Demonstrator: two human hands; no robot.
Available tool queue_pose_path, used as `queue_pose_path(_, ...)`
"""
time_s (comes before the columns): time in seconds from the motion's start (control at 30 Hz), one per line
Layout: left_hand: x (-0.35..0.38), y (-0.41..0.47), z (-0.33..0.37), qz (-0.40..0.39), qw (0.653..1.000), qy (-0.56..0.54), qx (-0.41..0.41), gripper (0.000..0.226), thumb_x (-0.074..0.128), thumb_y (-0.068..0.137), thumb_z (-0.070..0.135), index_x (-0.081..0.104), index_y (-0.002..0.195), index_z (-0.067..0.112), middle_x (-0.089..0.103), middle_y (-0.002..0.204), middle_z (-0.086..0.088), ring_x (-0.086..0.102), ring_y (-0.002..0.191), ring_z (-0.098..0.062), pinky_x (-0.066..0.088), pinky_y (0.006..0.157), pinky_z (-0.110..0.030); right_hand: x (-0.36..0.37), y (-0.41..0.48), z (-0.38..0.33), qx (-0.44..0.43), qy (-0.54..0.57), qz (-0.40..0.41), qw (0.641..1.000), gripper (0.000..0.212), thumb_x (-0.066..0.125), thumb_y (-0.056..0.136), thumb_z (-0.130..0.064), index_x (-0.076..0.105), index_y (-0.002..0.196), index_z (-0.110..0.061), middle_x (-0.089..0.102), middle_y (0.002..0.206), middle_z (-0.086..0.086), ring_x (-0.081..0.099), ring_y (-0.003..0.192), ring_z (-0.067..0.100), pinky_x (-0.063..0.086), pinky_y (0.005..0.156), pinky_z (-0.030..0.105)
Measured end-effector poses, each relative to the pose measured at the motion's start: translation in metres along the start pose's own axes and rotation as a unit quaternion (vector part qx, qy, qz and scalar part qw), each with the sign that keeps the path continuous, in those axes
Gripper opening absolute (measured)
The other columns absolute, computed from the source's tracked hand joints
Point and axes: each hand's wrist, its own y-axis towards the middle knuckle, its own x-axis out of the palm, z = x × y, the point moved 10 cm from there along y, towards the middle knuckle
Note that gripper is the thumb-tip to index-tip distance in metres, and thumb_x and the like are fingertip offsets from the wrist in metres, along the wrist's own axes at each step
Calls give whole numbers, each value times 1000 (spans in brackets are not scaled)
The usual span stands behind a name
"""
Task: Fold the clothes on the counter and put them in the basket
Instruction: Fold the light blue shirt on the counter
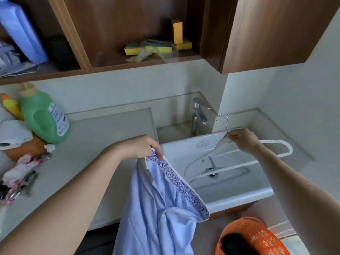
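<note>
The light blue shirt (pixel 156 218) hangs off the counter, gathered at its collar in the left hand (pixel 141 147), whose fingers and thumb are curled round the fabric just above the counter's front edge. The shirt's body drops in loose folds below that edge, and a band of small blue floral print (pixel 176 177) along the inside of the collar runs down to the right. The right hand (pixel 242 139) pinches a white hanger (pixel 219 142) at its neck, just under the metal hook, and holds it bare and tilted over the white sink (pixel 184 146), apart from the shirt. Low on the right, an orange basket (pixel 261 236) with a perforated wall stands on the floor below the sink, with something dark (pixel 237 243) inside it. The pale counter (pixel 95 137) stretches left of the sink and carries a green detergent bottle (pixel 42 116) near the wall and a heap of pink-and-white patterned cloth (pixel 20 173) at the left. A chrome faucet (pixel 198 115) rises behind the sink. Above, the wooden shelf holds yellow sponges (pixel 147 48), and a blue bottle (pixel 20 30) stands in the compartment to the left.
</note>
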Motion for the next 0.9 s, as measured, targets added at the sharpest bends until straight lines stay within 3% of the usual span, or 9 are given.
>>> queue_pose_path(0.1, 6, 5, -18, -34, 998, -18, -41, 54, 32, 70, -9, 77, 77, 20, 46, 52, -8, 55, 57, -23, 17, 50, -31, 35, 17, 26, 56, -12, -37, 998, 19, 57, 97, -19, 74, 99, -26, 74, 103, 7, 65, 94, 29, 44, 70, 29)
queue_pose_path(0.2, 6, 1, -27, -41, 998, -6, -49, 54, 31, 72, -10, 77, 76, 19, 46, 61, -10, 55, 46, -14, 19, 52, -32, 55, 27, 30, 110, 65, -3, 992, 39, 64, 94, -18, 60, 131, -9, 64, 127, 15, 59, 116, 32, 43, 97, 32)
queue_pose_path(0.33, -4, -11, -31, 12, 1000, 19, -19, 52, 31, 58, 4, 74, 69, 30, 51, 67, -8, 38, 64, -19, 28, 64, -30, 93, 9, -46, 15, 118, -87, 989, 23, 67, 92, -26, 69, 115, -20, 72, 110, 6, 67, 103, 24, 49, 91, 33)
queue_pose_path(0.43, -10, -34, -31, 58, 998, 15, -24, 57, 32, 68, -9, 77, 68, 27, 46, 49, 6, 31, 50, -14, 24, 50, -26, 137, -37, -115, -72, 134, -243, 958, 15, 64, 93, -38, 71, 104, -28, 74, 101, 4, 70, 96, 20, 56, 84, 41)
queue_pose_path(0.53, -18, -72, -36, 103, 994, 24, -36, 64, 31, 77, -16, 80, 88, 23, 50, 39, 17, 31, 33, -6, 22, 39, -19, 169, -86, -157, -127, 75, -325, 934, 35, 69, 88, -48, 67, 116, -27, 72, 109, 0, 68, 100, 14, 53, 87, 33)
queue_pose_path(0.7, -28, -157, -72, 178, 984, 9, -22, 65, 32, 83, -15, 78, 106, 25, 72, 88, -8, 42, 41, -3, 26, 40, -16, 191, -150, -177, -146, -133, -294, 935, 52, 68, 90, -39, 55, 135, -16, 59, 129, 6, 58, 112, 22, 44, 92, 28)
queue_pose_path(0.8, -34, -219, -107, 233, 972, -15, -19, 68, 32, 81, -15, 76, 112, 27, 64, 130, -4, 56, 58, 1, 28, 40, -11, 193, -187, -179, -100, -154, -293, 938, 16, 63, 87, -27, 62, 99, -18, 67, 99, 7, 68, 90, 24, 47, 65, 26)
queue_pose_path(0.87, -34, -256, -131, 257, 966, -13, -30, 68, 33, 80, -13, 76, 106, 32, 68, 121, -5, 52, 49, -1, 29, 40, -15, 186, -214, -194, -70, -108, -303, 944, 5, 55, 90, -16, 57, 90, -12, 69, 81, 11, 73, 66, 23, 51, 53, 26)
queue_pose_path(0.9, -33, -276, -142, 267, 963, -12, -41, 67, 33, 80, -12, 75, 102, 35, 71, 103, -5, 50, 48, -7, 28, 40, -18, 180, -228, -204, -59, -81, -307, 946, 7, 50, 93, -12, 56, 92, -8, 70, 77, 14, 73, 61, 23, 55, 54, 29)
